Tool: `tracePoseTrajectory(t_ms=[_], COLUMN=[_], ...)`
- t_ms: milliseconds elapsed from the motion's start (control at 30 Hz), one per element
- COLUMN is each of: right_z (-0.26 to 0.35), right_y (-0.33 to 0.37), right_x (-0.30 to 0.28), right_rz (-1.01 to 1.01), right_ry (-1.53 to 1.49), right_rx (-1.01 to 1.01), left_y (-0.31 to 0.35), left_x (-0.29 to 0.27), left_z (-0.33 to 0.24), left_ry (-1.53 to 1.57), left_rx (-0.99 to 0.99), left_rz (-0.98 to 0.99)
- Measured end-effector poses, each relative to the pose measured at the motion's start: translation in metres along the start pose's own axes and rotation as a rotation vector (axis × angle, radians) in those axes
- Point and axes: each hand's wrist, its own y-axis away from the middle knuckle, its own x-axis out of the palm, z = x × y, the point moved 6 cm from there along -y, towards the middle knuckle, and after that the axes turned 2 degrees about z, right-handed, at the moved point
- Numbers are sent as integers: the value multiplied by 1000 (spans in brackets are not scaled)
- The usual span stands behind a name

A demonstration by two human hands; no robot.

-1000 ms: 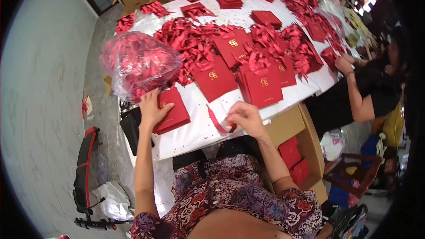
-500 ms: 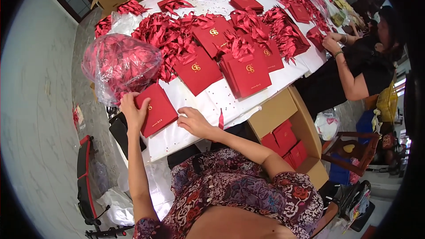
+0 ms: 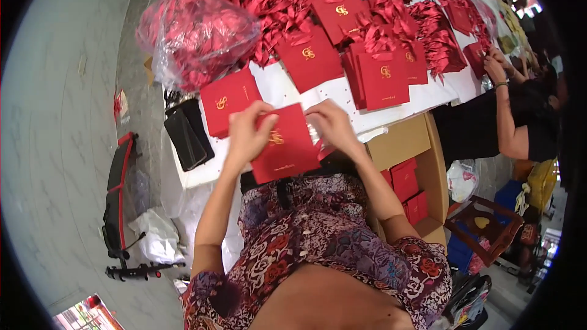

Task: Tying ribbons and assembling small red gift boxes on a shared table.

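My left hand [image 3: 249,137] grips a flat red paper bag [image 3: 292,153] with a gold emblem, thumb on its front face. This bag is held tilted over the table's near edge, and no ribbon handle shows on it. At its upper right edge is my right hand [image 3: 335,125], fingers curled inward; what they hold, if anything, is hidden. A bit of red ribbon [image 3: 320,148] shows just below that hand. Beyond my left hand, a similar stack of red bags [image 3: 229,101] lies on the white tablecloth [image 3: 269,80].
A clear plastic sack of red ribbon [image 3: 199,40] sits at the left, above a black pouch [image 3: 188,134]. Ribboned red bags [image 3: 384,79] fill the table's far part. An open carton [image 3: 437,171] with red bags stands at the right, near a co-worker in black [image 3: 468,128].
My left hand has lifted a red bag off the stack and brought it toward me. My right hand has moved up along its edge. The view has tilted lower.
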Motion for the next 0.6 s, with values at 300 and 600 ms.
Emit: tracePoseTrajectory(t_ms=[300,600], right_z=[-13,-27], right_y=[31,24], right_x=[-17,15], right_rz=[49,61], right_ry=[-179,-93], right_rx=[246,281], left_y=[16,16], left_x=[98,105], left_z=[34,42], left_ry=[-115,45], left_rx=[0,-38], left_rz=[62,79])
